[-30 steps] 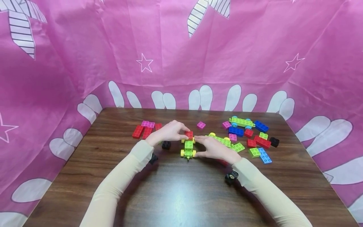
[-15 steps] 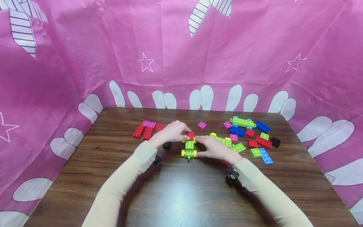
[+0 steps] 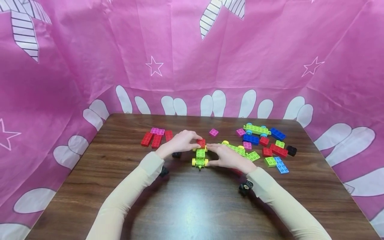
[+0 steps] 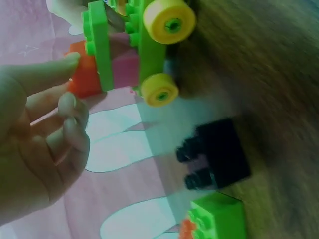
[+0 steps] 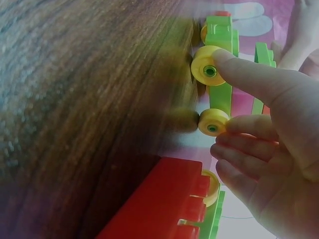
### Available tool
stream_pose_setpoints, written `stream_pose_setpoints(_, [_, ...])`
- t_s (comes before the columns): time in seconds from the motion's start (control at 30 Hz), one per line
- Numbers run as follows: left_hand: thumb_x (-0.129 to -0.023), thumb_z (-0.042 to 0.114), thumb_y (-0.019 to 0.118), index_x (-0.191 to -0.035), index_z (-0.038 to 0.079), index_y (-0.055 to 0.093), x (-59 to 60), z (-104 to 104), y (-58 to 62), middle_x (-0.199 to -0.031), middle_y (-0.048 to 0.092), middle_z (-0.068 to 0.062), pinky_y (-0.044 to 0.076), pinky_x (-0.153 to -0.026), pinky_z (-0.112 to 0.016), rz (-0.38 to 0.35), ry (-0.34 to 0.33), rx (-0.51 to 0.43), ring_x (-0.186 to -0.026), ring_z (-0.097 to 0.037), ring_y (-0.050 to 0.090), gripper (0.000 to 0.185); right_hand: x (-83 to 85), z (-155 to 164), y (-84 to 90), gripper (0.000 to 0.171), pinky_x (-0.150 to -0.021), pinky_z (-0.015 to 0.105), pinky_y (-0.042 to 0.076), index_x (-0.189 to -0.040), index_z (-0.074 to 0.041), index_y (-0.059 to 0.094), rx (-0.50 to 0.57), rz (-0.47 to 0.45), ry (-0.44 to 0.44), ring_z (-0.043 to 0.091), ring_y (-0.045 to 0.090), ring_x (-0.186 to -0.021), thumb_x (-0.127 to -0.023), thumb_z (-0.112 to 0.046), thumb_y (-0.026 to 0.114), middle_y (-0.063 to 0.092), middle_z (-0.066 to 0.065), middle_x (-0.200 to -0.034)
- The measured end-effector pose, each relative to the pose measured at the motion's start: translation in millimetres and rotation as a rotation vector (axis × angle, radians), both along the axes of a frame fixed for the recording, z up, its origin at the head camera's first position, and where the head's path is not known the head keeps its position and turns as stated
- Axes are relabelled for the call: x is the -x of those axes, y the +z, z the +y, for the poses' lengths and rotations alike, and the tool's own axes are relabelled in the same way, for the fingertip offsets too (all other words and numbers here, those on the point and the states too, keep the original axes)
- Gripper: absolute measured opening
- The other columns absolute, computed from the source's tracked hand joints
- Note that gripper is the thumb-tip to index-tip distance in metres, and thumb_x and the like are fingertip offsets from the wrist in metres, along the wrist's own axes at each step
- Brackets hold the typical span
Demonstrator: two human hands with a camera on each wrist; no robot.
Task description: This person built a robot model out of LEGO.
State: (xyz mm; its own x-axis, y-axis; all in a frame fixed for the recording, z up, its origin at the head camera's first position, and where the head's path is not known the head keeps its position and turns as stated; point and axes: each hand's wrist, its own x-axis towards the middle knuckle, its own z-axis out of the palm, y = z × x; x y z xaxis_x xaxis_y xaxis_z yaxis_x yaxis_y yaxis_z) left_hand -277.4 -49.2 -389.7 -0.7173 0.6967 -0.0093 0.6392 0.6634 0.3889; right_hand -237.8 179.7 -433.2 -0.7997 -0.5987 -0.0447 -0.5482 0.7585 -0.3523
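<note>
A lime green toy car base (image 3: 200, 162) with yellow wheels stands in the middle of the table. In the left wrist view, a pink brick (image 4: 124, 69) sits on it beneath a thin green brick (image 4: 103, 55). A red brick (image 4: 85, 74) is on top, against that green piece. My left hand (image 3: 179, 142) pinches the red brick between thumb and finger. My right hand (image 3: 228, 157) lies along the car's right side, fingers extended. Its thumb touches one yellow wheel (image 5: 199, 67), and a fingertip reaches the other wheel (image 5: 213, 122).
Left lie red bricks (image 3: 156, 141), a pink brick (image 3: 157, 131) and a black brick (image 3: 176, 154). Right of my hand are another lime car base (image 3: 235, 148), a blue-wheeled base (image 3: 256, 129) and several loose bricks. A red brick (image 5: 159, 199) lies below my right hand.
My left hand shifts very slightly while staying at the red brick. The right hand keeps its place beside the wheels, and the car has not visibly moved on the table.
</note>
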Motion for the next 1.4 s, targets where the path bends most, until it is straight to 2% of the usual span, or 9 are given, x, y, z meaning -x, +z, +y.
stream_pose_setpoints(0.1, [-0.092,0.026,0.071,-0.126,0.010,0.069,1.5,-3.9,-4.2,-0.121,0.073,-0.007,0.055,-0.096,-0.036,-0.050,0.002,-0.084,-0.109,-0.019,0.068,0.037,-0.3,-0.6,-0.1,0.074,-0.110,0.051,0.046,-0.141,-0.004,0.053,-0.002,0.007,0.005,0.032,0.052,-0.136,-0.087,-0.050,0.071,0.054,0.015,-0.147])
stream_pose_setpoints(0.27, [-0.091,0.026,0.072,-0.122,0.007,0.068,1.3,-9.3,-8.0,-0.120,0.073,-0.009,0.056,-0.096,-0.036,-0.150,0.053,-0.203,-0.110,-0.021,0.069,0.037,-1.4,-1.9,1.0,0.072,-0.109,0.051,0.045,-0.140,-0.001,0.053,-0.008,0.023,0.025,0.034,0.052,-0.135,-0.088,-0.047,0.071,0.054,0.018,-0.146])
stream_pose_setpoints(0.53, [-0.091,0.024,0.072,-0.123,0.010,0.069,3.7,-14.9,-11.3,-0.121,0.073,-0.007,0.056,-0.097,-0.037,-0.210,0.066,-0.258,-0.112,-0.020,0.069,0.036,-0.5,-1.5,0.5,0.073,-0.111,0.051,0.044,-0.142,-0.003,0.053,-0.010,0.003,0.003,0.032,0.051,-0.137,-0.088,-0.048,0.071,0.053,0.015,-0.147])
stream_pose_setpoints(0.77, [-0.088,0.023,0.076,-0.120,0.008,0.071,4.2,-15.6,-13.3,-0.115,0.075,-0.009,0.058,-0.092,-0.034,-0.217,0.107,-0.314,-0.104,-0.020,0.072,0.036,0.1,-1.6,-0.6,0.074,-0.111,0.051,0.044,-0.142,-0.004,0.053,-0.003,-0.003,0.001,0.032,0.050,-0.138,-0.088,-0.050,0.070,0.053,0.014,-0.148])
stream_pose_setpoints(0.93, [-0.087,0.022,0.077,-0.117,0.008,0.072,4.8,-15.6,-14.1,-0.113,0.075,-0.009,0.058,-0.091,-0.034,-0.226,0.112,-0.341,-0.102,-0.020,0.073,0.034,0.9,-1.7,0.1,0.074,-0.111,0.050,0.044,-0.142,-0.005,0.052,-0.003,-0.002,-0.002,0.032,0.051,-0.137,-0.087,-0.051,0.071,0.053,0.014,-0.148])
stream_pose_setpoints(1.27, [-0.086,0.024,0.078,-0.116,0.010,0.074,3.9,-11.1,-10.6,-0.116,0.075,-0.006,0.057,-0.094,-0.034,-0.144,0.114,-0.239,-0.106,-0.018,0.072,0.033,0.3,-1.9,1.3,0.075,-0.111,0.052,0.044,-0.142,-0.004,0.052,-0.001,-0.020,-0.010,0.033,0.050,-0.137,-0.087,-0.051,0.070,0.053,0.015,-0.148])
stream_pose_setpoints(1.4, [-0.086,0.025,0.078,-0.116,0.010,0.074,2.7,-10.1,-10.5,-0.116,0.075,-0.006,0.057,-0.095,-0.035,-0.142,0.133,-0.227,-0.107,-0.018,0.072,0.034,0.1,-2.7,1.3,0.075,-0.111,0.052,0.044,-0.142,-0.005,0.053,0.001,-0.021,-0.015,0.033,0.051,-0.137,-0.087,-0.051,0.071,0.053,0.015,-0.147])
